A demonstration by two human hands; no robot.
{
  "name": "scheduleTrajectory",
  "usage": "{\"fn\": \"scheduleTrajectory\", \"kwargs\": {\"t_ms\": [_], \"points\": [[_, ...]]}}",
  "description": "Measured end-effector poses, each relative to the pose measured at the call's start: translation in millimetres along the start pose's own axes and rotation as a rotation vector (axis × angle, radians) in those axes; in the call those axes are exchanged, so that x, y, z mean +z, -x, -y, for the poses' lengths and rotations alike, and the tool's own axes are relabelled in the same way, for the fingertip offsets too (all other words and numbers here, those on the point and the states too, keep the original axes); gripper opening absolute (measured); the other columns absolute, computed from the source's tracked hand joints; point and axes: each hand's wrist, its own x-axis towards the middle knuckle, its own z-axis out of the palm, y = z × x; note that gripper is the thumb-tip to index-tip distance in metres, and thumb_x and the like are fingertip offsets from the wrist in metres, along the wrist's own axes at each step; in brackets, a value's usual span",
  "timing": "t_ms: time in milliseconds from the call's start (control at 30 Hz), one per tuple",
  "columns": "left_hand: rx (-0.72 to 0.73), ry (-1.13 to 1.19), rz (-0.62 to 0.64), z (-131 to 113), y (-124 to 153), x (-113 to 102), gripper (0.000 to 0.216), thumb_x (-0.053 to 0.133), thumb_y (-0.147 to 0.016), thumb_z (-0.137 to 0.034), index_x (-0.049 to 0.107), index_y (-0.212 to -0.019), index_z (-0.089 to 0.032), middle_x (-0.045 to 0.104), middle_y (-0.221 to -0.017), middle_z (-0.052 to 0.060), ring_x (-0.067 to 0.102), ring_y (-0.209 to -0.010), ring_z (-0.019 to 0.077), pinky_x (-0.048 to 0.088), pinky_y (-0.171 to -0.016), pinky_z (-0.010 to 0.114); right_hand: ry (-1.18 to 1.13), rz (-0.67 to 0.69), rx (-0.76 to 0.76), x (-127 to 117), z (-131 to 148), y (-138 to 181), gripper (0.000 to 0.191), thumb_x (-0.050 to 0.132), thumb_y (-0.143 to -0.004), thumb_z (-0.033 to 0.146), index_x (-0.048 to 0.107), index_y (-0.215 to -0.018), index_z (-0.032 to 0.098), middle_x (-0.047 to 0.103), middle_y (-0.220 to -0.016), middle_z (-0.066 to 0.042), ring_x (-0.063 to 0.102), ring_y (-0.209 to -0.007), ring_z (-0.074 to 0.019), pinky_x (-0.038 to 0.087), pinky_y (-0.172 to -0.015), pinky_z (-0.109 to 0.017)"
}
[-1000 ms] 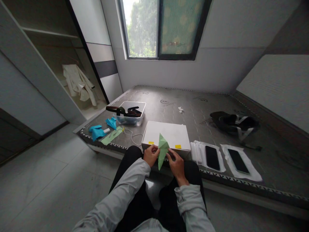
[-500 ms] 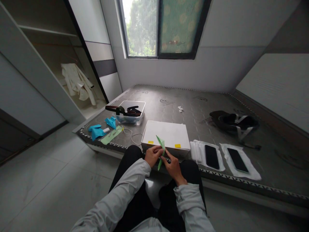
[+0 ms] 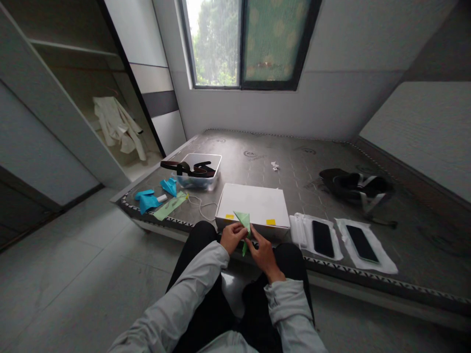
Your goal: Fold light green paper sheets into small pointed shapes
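Left hand [image 3: 232,237] and right hand [image 3: 262,251] both pinching folded green paper [image 3: 244,220], lower center of frame, by front of white box [image 3: 253,200]; some folds made; folding looks unfinished; remainder unclear

Clear bin [image 3: 210,184] (dark belt [image 3: 187,170] jutting out), dark cap [image 3: 342,185], white garment [image 3: 118,125], window [image 3: 242,44]

Pale grey long-sleeved top [image 3: 230,340] is creasing along the sleeves [image 3: 187,284] and bunching at the right cuff [image 3: 275,291]; black trousers [image 3: 196,245] are covering the legs [image 3: 292,267]. Left hand [image 3: 231,239] and right hand [image 3: 264,254] are showing bare.
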Motion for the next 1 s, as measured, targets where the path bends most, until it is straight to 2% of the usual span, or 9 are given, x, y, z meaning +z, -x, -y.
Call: {"fn": "scheduleTrajectory", "kwargs": {"t_ms": [433, 667, 833, 1000], "points": [[0.019, 0.016, 0.041, 3, -3, 1, 0.043, 0.075, -0.062, -0.034, 0.069, -0.097, -0.01, 0.074, -0.1, 0.012, 0.071, -0.09, 0.018, 0.059, -0.078, 0.022, 0.154, 0.019, -0.093, -2, 1, 0, 0.055, 0.048, -0.092, 0.026, 0.036, -0.145, 0.018, 0.052, -0.137, -0.013, 0.052, -0.124, -0.024, 0.044, -0.104, -0.042], [0.025, -0.116, -0.044, 12, -8, -2, 0.033, 0.07, -0.066, -0.031, 0.072, -0.092, -0.011, 0.076, -0.094, 0.011, 0.072, -0.084, 0.0175, 0.057, -0.071, 0.021, 0.218, 0.048, -0.155, -1, 3, -1, 0.05, 0.045, -0.093, 0.021, 0.041, -0.142, 0.019, 0.051, -0.138, -0.011, 0.053, -0.124, -0.0235, 0.045, -0.103, -0.041], [0.052, -0.184, -0.041, 7, -1, -2, 0.028, 0.065, -0.07, -0.034, 0.075, -0.086, -0.013, 0.076, -0.077, 0.004, 0.069, -0.069, 0.0129, 0.052, -0.063, 0.018, 0.189, 0.045, -0.083, 0, 5, 0, 0.049, 0.039, -0.094, 0.022, 0.04, -0.143, 0.018, 0.053, -0.136, -0.011, 0.057, -0.119, -0.0243, 0.047, -0.1, -0.04], [0.202, -0.435, -0.029, -2, 8, 0, 0.027, 0.06, -0.075, -0.036, 0.076, -0.076, -0.014, 0.072, -0.065, -0.002, 0.064, -0.063, 0.0095, 0.044, -0.058, 0.016, 0.092, -0.042, 0.088, -1, 5, -1, 0.046, 0.038, -0.092, 0.024, 0.051, -0.136, 0.019, 0.063, -0.125, -0.009, 0.062, -0.112, -0.0246, 0.05, -0.094, -0.035]]}}
